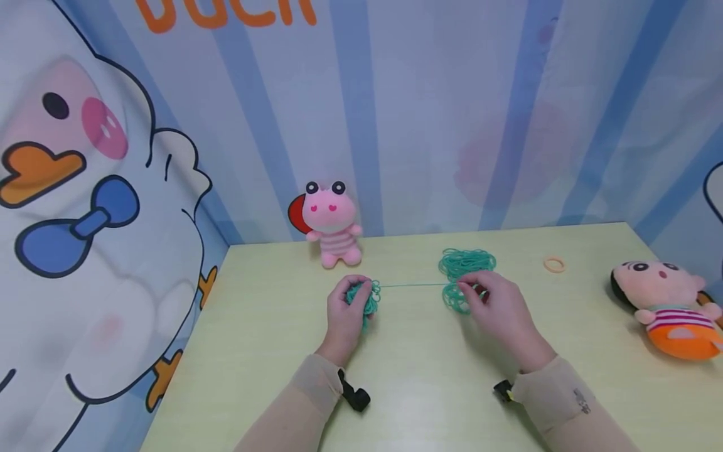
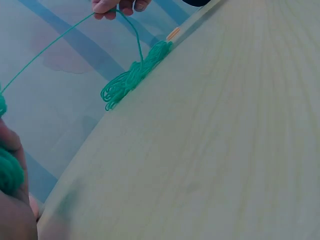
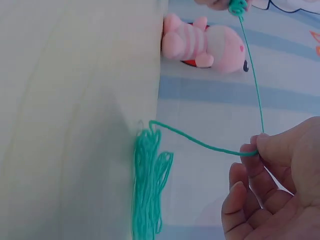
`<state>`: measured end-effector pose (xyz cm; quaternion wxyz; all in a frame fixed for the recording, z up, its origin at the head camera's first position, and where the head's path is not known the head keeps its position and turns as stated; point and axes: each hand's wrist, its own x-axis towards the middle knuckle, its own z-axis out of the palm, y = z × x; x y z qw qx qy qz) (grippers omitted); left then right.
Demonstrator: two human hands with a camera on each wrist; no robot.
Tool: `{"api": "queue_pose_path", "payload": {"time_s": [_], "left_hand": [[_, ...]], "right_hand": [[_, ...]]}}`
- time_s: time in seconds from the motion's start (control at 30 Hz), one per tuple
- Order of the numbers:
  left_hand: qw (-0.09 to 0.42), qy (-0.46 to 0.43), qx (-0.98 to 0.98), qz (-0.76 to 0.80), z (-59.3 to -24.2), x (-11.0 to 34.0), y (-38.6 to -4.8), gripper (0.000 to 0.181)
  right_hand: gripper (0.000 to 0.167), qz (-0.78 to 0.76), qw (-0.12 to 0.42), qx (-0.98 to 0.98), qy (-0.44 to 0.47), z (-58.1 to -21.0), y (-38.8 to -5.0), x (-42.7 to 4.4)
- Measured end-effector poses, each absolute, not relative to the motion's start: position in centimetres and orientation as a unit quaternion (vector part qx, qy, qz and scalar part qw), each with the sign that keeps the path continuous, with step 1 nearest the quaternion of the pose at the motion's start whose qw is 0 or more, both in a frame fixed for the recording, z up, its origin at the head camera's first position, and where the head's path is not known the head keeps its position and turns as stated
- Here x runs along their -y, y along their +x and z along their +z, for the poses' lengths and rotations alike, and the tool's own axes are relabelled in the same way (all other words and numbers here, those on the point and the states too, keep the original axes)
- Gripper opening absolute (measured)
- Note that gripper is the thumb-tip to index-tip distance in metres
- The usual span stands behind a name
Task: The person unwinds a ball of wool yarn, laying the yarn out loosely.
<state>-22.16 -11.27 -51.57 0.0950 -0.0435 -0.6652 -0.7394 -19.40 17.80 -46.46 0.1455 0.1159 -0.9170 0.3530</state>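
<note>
In the head view my left hand (image 1: 344, 317) grips a small wound bundle of green yarn (image 1: 368, 300), with loops showing past the fingers. From it a single taut green strand (image 1: 412, 285) runs across to my right hand (image 1: 503, 307). Thumb and forefinger of the right hand pinch that strand, as the right wrist view shows; its other fingers are loosely bent. Past the pinch, the strand slackens down to a loose heap of green yarn (image 3: 146, 185) lying on the table. The right hand covers part of this heap in the head view.
A pink plush toy (image 1: 333, 226) stands at the table's back edge, left of the yarn heap. An orange ring (image 1: 554, 264) lies at the back right. Another plush doll (image 1: 672, 307) in orange lies by the right edge. Behind the pale table (image 1: 254, 364) hangs a striped blue backdrop (image 1: 418, 113).
</note>
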Motion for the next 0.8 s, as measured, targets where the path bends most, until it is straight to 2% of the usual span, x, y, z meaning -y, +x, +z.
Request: {"api": "queue_pose_path", "payload": {"time_s": [0.3, 0.47, 0.8], "left_hand": [[0.096, -0.066, 0.664, -0.739, -51.7, 11.4, -22.2, 0.015], [0.094, -0.058, 0.65, -0.752, -51.8, 11.4, -22.4, 0.016], [0.13, -0.033, 0.69, -0.711, -51.6, 11.6, -22.4, 0.025]], "right_hand": [[0.012, 0.354, 0.187, 0.911, 0.102, -46.7, -19.1, -20.0], [0.013, 0.353, 0.187, 0.913, 0.085, -46.5, -19.1, -20.9], [0.016, 0.353, 0.193, 0.914, 0.046, -46.4, -19.0, -22.7]]}}
